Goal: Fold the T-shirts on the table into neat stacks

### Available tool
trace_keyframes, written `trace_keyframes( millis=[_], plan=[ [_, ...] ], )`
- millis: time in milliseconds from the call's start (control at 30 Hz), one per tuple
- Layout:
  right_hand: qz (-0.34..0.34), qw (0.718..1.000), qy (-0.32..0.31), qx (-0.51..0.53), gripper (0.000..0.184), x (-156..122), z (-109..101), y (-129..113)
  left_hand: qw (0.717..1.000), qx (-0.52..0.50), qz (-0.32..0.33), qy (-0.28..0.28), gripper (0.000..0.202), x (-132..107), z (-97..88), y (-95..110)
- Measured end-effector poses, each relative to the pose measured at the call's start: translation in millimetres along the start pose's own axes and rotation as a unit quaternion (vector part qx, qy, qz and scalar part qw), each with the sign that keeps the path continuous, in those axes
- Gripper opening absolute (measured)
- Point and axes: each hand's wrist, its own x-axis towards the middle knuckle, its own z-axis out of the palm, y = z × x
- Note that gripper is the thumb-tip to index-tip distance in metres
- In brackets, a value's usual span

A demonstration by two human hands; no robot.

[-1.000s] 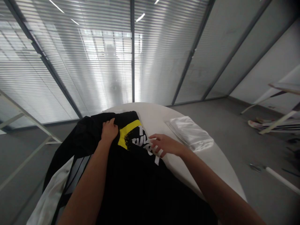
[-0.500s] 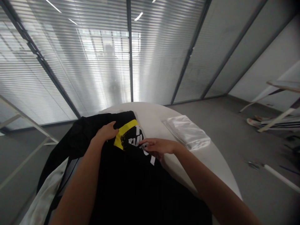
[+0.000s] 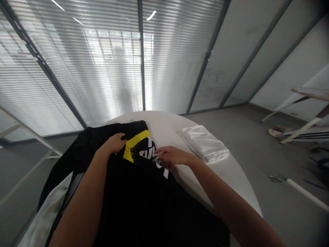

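Observation:
A black garment with a yellow band and white lettering is spread over a round white table. My left hand rests on the black cloth just left of the yellow band, fingers parted. At the garment's right edge, beside the lettering, is my right hand. Its forefinger is stretched out and touches the print, while its lower fingers are partly in shadow. No fold of cloth is visibly pinched in either hand.
A folded shiny white packet lies on the table's right side. White cloth hangs at lower left, near a pale metal frame. On the right are a wooden-edged stand and a white pole on the floor. Blinds cover the glass wall behind.
Both hands have shifted only slightly, the right one a little upward at the lettering. The garment lies nearly as before, and the whole view has moved slightly.

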Motion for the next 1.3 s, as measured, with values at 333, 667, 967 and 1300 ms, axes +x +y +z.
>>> trace_keyframes(
  millis=[333,667,967,1300],
  plan=[
    [-0.014,0.999,0.044,0.014,0.024,15.8,12.2,9.7,0.985,0.009,0.001,-0.170,0.070,-17.7,-15.4,19.2],
    [0.004,0.990,0.080,0.114,0.022,10.6,-4.0,8.1,0.985,-0.105,-0.034,-0.133,0.059,-16.7,-6.4,25.6],
    [0.040,0.986,0.140,0.085,0.021,-5.2,-30.9,6.3,0.988,0.023,0.152,-0.027,0.046,-10.5,35.4,38.4],
    [0.049,0.946,0.319,0.021,0.020,-12.7,-64.2,13.8,0.967,0.047,0.230,0.094,0.039,-16.4,72.7,52.8]
  ],
)
